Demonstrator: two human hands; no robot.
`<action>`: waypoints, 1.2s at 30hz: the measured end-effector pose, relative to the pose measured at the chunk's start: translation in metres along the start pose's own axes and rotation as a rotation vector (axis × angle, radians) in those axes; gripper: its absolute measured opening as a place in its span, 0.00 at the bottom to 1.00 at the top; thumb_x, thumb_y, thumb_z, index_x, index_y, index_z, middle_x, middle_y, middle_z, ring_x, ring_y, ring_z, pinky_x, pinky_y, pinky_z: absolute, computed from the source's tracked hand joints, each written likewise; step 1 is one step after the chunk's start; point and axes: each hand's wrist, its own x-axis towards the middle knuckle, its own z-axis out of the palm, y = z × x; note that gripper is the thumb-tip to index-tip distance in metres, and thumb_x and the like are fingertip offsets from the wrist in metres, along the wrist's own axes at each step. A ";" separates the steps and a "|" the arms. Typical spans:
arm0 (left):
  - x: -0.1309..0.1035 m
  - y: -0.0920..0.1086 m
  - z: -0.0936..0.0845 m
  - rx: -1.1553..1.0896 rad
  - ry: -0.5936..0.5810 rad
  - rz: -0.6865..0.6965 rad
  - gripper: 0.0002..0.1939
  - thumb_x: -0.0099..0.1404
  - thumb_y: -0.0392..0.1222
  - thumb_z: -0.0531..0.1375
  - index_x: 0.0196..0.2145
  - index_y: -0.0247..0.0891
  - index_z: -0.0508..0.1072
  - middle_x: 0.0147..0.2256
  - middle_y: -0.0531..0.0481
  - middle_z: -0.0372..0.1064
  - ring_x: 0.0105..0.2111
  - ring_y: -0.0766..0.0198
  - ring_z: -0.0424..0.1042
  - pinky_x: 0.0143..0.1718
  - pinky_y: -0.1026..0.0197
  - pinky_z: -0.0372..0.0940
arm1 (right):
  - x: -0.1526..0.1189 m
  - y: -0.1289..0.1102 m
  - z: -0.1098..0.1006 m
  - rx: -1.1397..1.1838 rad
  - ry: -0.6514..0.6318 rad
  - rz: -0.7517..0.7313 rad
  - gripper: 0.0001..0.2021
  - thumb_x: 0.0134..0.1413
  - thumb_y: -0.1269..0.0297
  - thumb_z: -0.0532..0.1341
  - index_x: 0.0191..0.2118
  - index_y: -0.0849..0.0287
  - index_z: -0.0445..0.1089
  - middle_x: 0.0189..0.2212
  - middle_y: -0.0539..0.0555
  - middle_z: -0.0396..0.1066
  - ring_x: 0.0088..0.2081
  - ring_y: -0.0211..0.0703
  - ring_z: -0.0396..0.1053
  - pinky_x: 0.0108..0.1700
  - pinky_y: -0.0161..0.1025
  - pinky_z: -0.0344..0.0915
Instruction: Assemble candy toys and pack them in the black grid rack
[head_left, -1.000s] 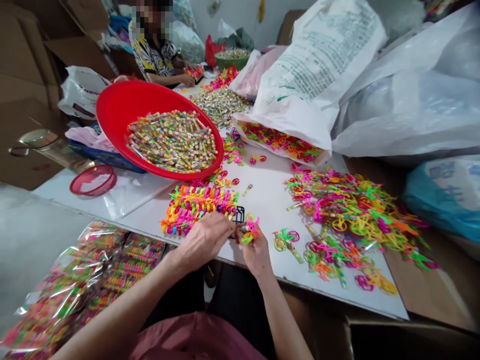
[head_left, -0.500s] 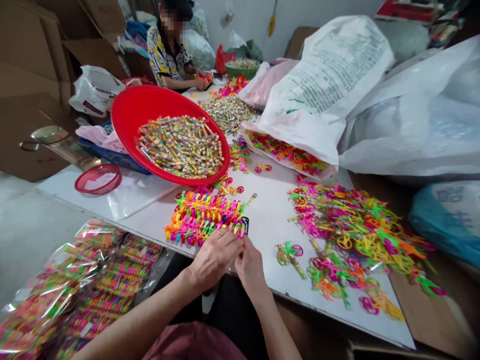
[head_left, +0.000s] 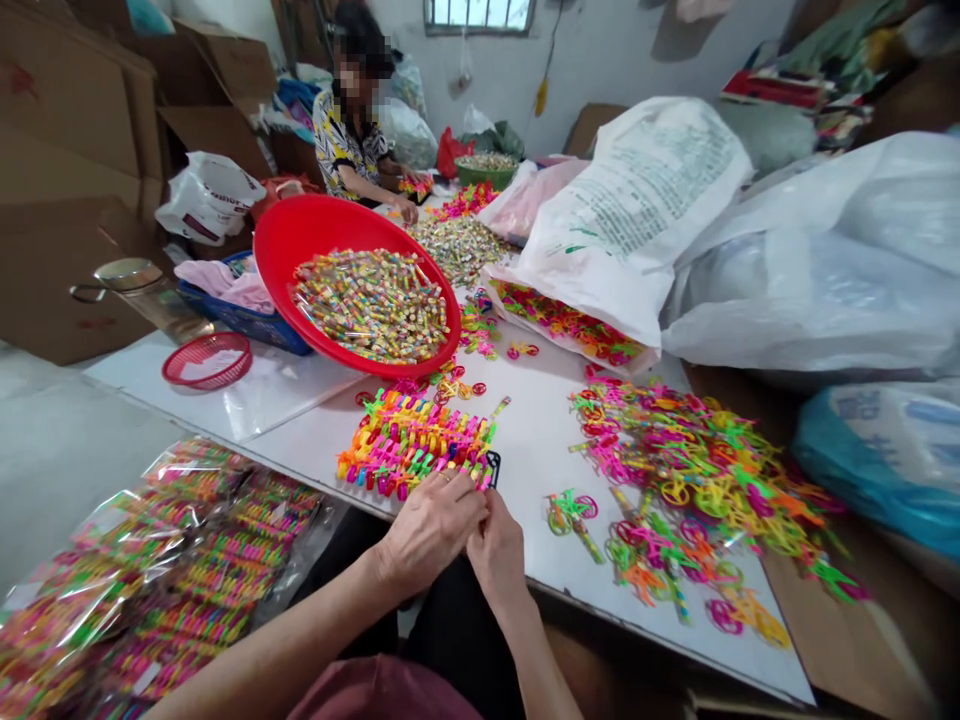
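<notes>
My left hand (head_left: 435, 520) is closed, fingers bent over the near right corner of rows of bright plastic toy pieces (head_left: 412, 438). These rows stand upright in a black frame (head_left: 493, 468), of which only the right end shows. Right beside it, my right hand (head_left: 496, 548) is closed too, its thumb and fingertips pinched against the left fingertips at the table's front edge. Whatever the two hands pinch is hidden by the fingers. A single patterned tube (head_left: 501, 406) lies just behind the frame. To the right is a small green and pink bicycle-like piece (head_left: 571, 512).
A tilted red basin (head_left: 289, 250) holds many small tubes. Loose plastic pieces (head_left: 690, 470) are heaped on the right, below an open white sack (head_left: 630, 210). Bagged toys (head_left: 172, 580) lie low at the left. Across the table (head_left: 525, 400) sits another person (head_left: 349, 150).
The view has tilted up a little, showing a window at the back. My hands stay pinched together at the frame's corner. The other person's hand has moved toward the tube pile.
</notes>
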 end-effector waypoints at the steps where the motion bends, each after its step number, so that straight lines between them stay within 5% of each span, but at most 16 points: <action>1: -0.001 0.000 0.001 -0.006 -0.002 0.005 0.12 0.67 0.37 0.48 0.31 0.35 0.68 0.32 0.48 0.65 0.36 0.62 0.65 0.40 0.57 0.63 | -0.002 0.000 0.000 -0.006 0.015 0.010 0.07 0.56 0.67 0.48 0.32 0.58 0.62 0.23 0.51 0.67 0.24 0.41 0.67 0.26 0.34 0.60; 7: -0.003 -0.002 -0.002 -0.046 0.097 0.060 0.11 0.66 0.36 0.49 0.33 0.35 0.71 0.32 0.47 0.68 0.35 0.61 0.67 0.38 0.58 0.63 | -0.003 -0.001 0.003 0.030 -0.014 0.066 0.08 0.57 0.66 0.48 0.32 0.59 0.63 0.24 0.52 0.67 0.25 0.41 0.67 0.27 0.35 0.61; 12: 0.038 -0.022 -0.031 -0.237 0.303 -0.109 0.08 0.64 0.39 0.54 0.38 0.35 0.72 0.37 0.46 0.70 0.39 0.63 0.69 0.42 0.61 0.62 | 0.001 0.004 -0.026 0.201 -0.118 0.165 0.12 0.56 0.65 0.52 0.44 0.60 0.64 0.28 0.52 0.71 0.27 0.38 0.68 0.30 0.33 0.64; 16: 0.075 -0.043 -0.031 -0.206 -0.025 -0.014 0.07 0.61 0.38 0.57 0.34 0.34 0.74 0.32 0.48 0.71 0.36 0.62 0.70 0.40 0.62 0.62 | 0.001 0.026 -0.086 -0.212 0.012 0.276 0.14 0.56 0.61 0.52 0.46 0.61 0.65 0.39 0.58 0.70 0.30 0.41 0.69 0.34 0.37 0.65; 18: 0.082 -0.047 -0.024 -0.147 -0.147 0.054 0.08 0.62 0.37 0.56 0.32 0.33 0.74 0.30 0.47 0.70 0.35 0.62 0.70 0.40 0.62 0.62 | 0.000 0.037 -0.109 -0.526 -0.024 0.344 0.13 0.56 0.60 0.53 0.44 0.61 0.67 0.38 0.59 0.70 0.33 0.45 0.69 0.32 0.39 0.63; 23: 0.079 -0.045 -0.016 -0.111 -0.170 0.063 0.10 0.64 0.37 0.53 0.33 0.32 0.74 0.31 0.48 0.70 0.35 0.64 0.69 0.40 0.64 0.61 | 0.006 0.044 -0.115 -0.817 -0.213 0.424 0.10 0.57 0.64 0.52 0.36 0.61 0.69 0.34 0.59 0.69 0.34 0.49 0.69 0.27 0.37 0.58; 26: 0.077 -0.043 -0.019 -0.109 -0.195 0.067 0.10 0.63 0.36 0.53 0.34 0.32 0.74 0.31 0.48 0.70 0.35 0.64 0.68 0.40 0.64 0.61 | 0.016 0.039 -0.103 -0.568 -0.131 0.440 0.10 0.56 0.62 0.53 0.34 0.61 0.69 0.29 0.57 0.70 0.28 0.44 0.68 0.26 0.36 0.57; 30: 0.073 -0.039 -0.017 -0.042 -0.160 0.068 0.10 0.64 0.36 0.52 0.37 0.33 0.73 0.35 0.46 0.68 0.39 0.62 0.68 0.42 0.61 0.61 | 0.028 0.022 -0.079 0.150 0.031 0.421 0.11 0.49 0.58 0.57 0.36 0.60 0.66 0.22 0.49 0.67 0.21 0.37 0.62 0.24 0.33 0.57; 36: 0.073 -0.039 -0.006 -0.100 -0.151 0.134 0.10 0.62 0.31 0.51 0.35 0.34 0.72 0.32 0.47 0.68 0.38 0.62 0.67 0.42 0.61 0.62 | 0.038 0.016 -0.033 0.642 -0.018 0.420 0.09 0.49 0.62 0.56 0.33 0.62 0.66 0.21 0.47 0.63 0.22 0.35 0.59 0.24 0.32 0.58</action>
